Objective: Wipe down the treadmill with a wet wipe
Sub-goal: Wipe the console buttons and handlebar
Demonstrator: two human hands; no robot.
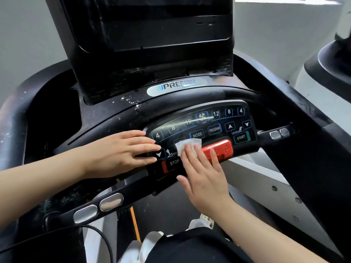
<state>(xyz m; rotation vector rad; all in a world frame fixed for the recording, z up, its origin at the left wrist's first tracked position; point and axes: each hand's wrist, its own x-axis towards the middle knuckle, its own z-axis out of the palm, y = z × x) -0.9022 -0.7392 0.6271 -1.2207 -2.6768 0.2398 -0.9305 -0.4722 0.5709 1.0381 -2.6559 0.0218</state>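
The right hand (pixel 204 174) hides much of the wet wipe (pixel 188 146) and the STOP button (pixel 171 165).

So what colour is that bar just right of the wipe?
Red bar, best seen in the head view.

Lighting: soft, even daylight, brightest upper right beyond the right hand (pixel 203 179). Glare streak on control panel (pixel 201 126) above both hands. Wide-angle bending at edges; focus mostly sharp.
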